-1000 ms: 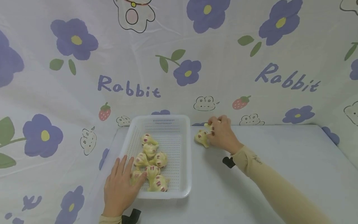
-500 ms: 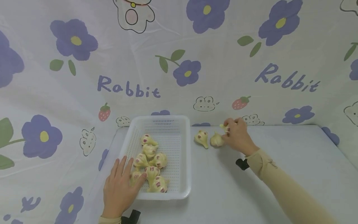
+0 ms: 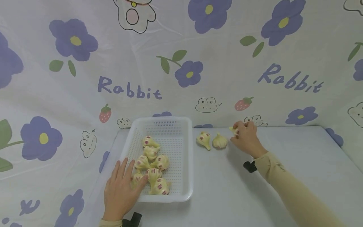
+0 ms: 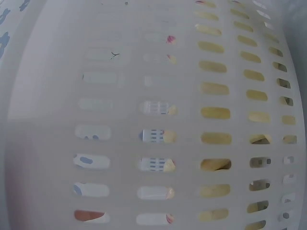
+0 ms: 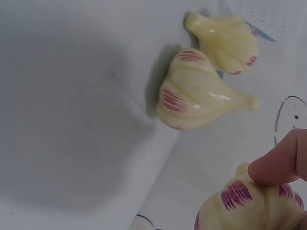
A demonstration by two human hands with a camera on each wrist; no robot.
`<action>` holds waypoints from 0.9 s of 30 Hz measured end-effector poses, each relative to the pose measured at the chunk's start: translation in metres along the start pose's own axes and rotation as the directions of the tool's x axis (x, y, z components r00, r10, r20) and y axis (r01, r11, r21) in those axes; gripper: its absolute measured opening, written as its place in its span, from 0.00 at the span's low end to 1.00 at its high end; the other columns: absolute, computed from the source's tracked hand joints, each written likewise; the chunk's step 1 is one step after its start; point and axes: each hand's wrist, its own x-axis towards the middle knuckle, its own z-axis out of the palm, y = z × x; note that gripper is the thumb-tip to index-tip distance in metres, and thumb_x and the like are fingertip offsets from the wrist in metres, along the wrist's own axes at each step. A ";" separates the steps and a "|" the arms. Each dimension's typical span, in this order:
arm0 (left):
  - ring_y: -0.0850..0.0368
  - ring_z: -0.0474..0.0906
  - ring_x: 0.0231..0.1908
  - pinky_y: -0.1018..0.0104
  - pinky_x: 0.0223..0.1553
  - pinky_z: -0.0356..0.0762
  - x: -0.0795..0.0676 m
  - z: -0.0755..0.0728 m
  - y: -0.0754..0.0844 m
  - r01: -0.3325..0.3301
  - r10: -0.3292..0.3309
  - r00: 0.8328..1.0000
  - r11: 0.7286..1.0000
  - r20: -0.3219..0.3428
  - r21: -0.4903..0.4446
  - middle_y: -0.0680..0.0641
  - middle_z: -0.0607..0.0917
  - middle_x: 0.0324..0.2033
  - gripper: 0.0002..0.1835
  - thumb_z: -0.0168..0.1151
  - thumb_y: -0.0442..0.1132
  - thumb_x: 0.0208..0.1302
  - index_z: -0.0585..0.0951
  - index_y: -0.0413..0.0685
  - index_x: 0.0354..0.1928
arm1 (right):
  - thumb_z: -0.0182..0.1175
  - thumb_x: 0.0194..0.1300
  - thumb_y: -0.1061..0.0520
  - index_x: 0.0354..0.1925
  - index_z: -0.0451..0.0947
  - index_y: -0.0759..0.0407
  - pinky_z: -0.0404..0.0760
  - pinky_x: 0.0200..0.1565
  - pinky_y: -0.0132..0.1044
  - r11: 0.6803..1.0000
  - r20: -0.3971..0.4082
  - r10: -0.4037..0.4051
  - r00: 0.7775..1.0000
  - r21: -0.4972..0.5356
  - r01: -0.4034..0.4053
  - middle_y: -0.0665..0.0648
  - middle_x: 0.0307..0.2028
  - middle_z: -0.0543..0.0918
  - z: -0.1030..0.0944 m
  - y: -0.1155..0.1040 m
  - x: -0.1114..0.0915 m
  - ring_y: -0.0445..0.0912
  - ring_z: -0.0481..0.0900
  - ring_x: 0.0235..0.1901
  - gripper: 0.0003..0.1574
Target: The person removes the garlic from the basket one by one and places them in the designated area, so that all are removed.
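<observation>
My right hand [image 3: 247,139] pinches a garlic bulb [image 5: 230,208], cream with purple streaks, near the back edge of the table. To its left two more garlic bulbs lie side by side: a pale one [image 3: 220,141] and a purple-marked one [image 3: 203,140]. My left hand [image 3: 121,190] rests over the front left rim of a white perforated basket [image 3: 190,157], fingers spread, thumb over the bulbs inside. Several garlic bulbs [image 3: 161,186] lie along the basket's left side. In the left wrist view the basket's slotted wall [image 4: 53,158] fills the picture, with yellowish shapes behind the slots.
A white table [image 3: 300,164] extends to the right and in front of the basket. Behind it hangs a cloth [image 3: 227,63] printed with purple flowers, strawberries and the word Rabbit, which meets the table's back edge.
My right hand has moved right with a garlic bulb in its fingers, away from the two bulbs on the table, and the pale one now shows fully. The left hand keeps its place.
</observation>
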 end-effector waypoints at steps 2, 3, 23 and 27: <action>0.33 0.60 0.76 0.27 0.59 0.74 0.000 0.001 0.000 0.000 0.000 1.000 1.000 0.000 -0.001 0.37 0.70 0.75 0.43 0.59 0.69 0.68 0.73 0.46 0.74 | 0.62 0.60 0.63 0.53 0.70 0.65 0.70 0.55 0.65 1.000 0.027 0.018 0.999 -0.013 -0.018 0.71 0.46 0.71 0.004 0.003 0.000 0.70 0.59 0.59 0.23; 0.33 0.60 0.77 0.27 0.59 0.73 0.000 0.001 -0.001 0.002 -0.002 1.000 1.000 0.004 -0.001 0.38 0.70 0.75 0.44 0.59 0.70 0.68 0.73 0.46 0.74 | 0.62 0.62 0.63 0.53 0.70 0.65 0.70 0.55 0.66 0.999 0.041 0.031 0.999 -0.023 -0.030 0.72 0.46 0.71 0.007 0.005 0.000 0.70 0.59 0.59 0.22; 0.33 0.60 0.77 0.27 0.60 0.73 0.000 0.002 0.001 0.021 -0.021 1.000 1.000 0.020 0.003 0.38 0.70 0.76 0.44 0.61 0.69 0.67 0.73 0.46 0.74 | 0.59 0.61 0.60 0.56 0.69 0.65 0.70 0.55 0.64 0.993 0.144 0.116 0.983 -0.034 -0.112 0.70 0.49 0.71 0.042 0.034 0.002 0.70 0.58 0.60 0.25; 0.33 0.60 0.77 0.27 0.60 0.73 0.000 0.002 0.001 0.019 -0.019 1.000 1.000 0.015 0.001 0.38 0.70 0.76 0.44 0.60 0.69 0.67 0.73 0.46 0.74 | 0.58 0.61 0.60 0.56 0.69 0.65 0.69 0.56 0.65 0.994 0.139 0.108 0.984 -0.046 -0.102 0.71 0.49 0.72 0.042 0.032 0.002 0.71 0.59 0.61 0.25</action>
